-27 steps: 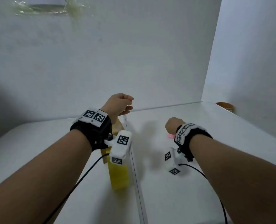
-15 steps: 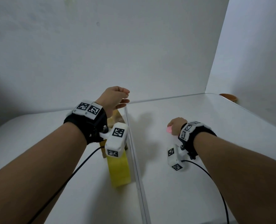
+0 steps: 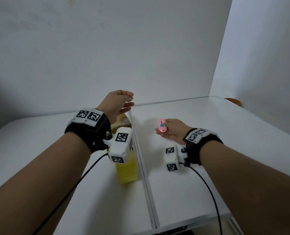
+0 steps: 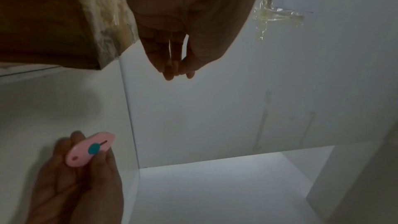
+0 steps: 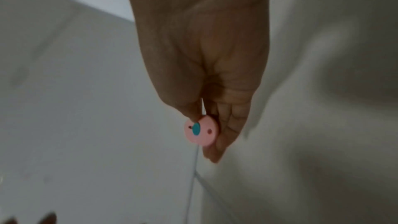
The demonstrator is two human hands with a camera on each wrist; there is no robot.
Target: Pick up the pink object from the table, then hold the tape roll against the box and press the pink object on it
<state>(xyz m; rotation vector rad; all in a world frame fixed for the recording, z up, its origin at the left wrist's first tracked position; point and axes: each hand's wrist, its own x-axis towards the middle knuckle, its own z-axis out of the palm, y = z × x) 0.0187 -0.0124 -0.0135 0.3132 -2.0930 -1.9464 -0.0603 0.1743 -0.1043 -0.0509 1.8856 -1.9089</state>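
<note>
Head view looks down on table (image 3: pixel 208 126); wrist views close along hands, sharing pink cutter (image 4: pixel 90 149).

The left hand (image 3: pixel 118 103) and its wrist camera hide most of the cardboard box (image 3: pixel 124 120) and the yellow block (image 3: pixel 126 170) beneath. Far right of the right hand (image 3: pixel 173 130), the frame edge crops a brown bowl (image 3: pixel 233 100). The right wrist view blurs.

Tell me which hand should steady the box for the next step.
Left, probably. The left hand hovers open right above the box, holding nothing, while the right hand is away across the seam, gripping the pink cutter.
</note>
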